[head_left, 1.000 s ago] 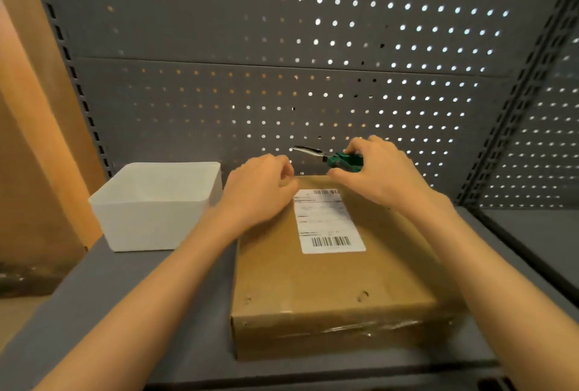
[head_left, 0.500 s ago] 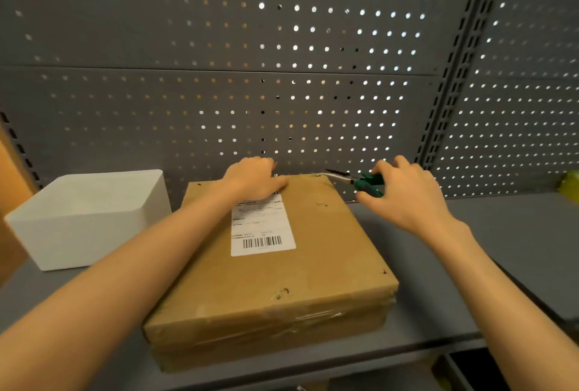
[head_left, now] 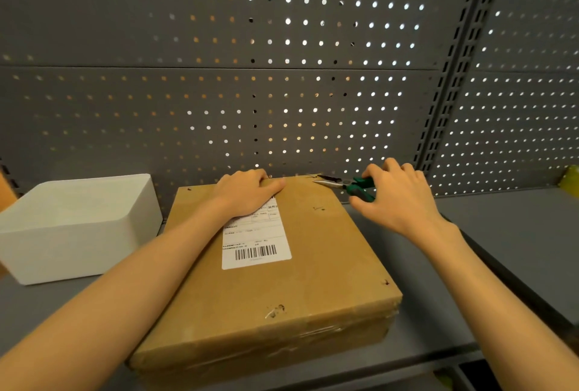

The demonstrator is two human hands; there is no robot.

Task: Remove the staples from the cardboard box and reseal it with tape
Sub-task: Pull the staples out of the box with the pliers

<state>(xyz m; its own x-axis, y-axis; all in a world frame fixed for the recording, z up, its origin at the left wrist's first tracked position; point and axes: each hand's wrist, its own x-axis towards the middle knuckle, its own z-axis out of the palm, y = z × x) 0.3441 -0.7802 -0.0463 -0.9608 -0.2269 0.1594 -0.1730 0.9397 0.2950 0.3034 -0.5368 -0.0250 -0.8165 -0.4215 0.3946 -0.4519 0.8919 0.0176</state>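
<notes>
A flat brown cardboard box with a white shipping label lies on the grey shelf. My left hand rests on its far edge, fingers curled over the rim. My right hand grips green-handled needle-nose pliers, whose tips point left at the box's far right corner. Torn staple marks show near the front edge and at the right corner. Clear tape shines along the box's front side.
A white open bin stands to the left of the box. A grey pegboard wall rises right behind the box. The shelf surface stretches to the right, with a yellow-green object at its far right edge.
The view has swung right and the box now sits turned, its right corner nearer me. My right hand moved the pliers from above the label to the far right corner.
</notes>
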